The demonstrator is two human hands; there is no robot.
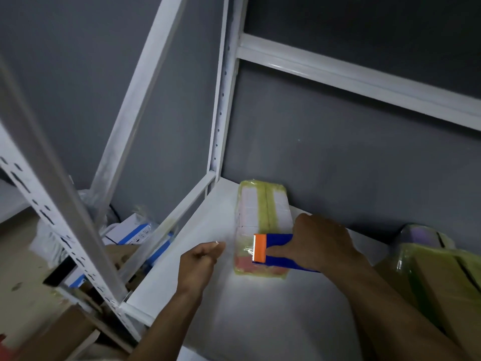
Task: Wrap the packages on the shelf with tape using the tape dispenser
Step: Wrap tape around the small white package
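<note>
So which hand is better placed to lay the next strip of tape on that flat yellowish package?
Probably the right: the right hand grips the blue plastic tape dispenser with the orange blade, directly over the flat yellowish package. The left hand hovers beside it, without the tool.

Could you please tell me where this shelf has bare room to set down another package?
Bare shelf board lies in front of the flat package, toward the near edge, and a strip left of it by the side rail. The right end is crowded with wrapped packages.
</note>
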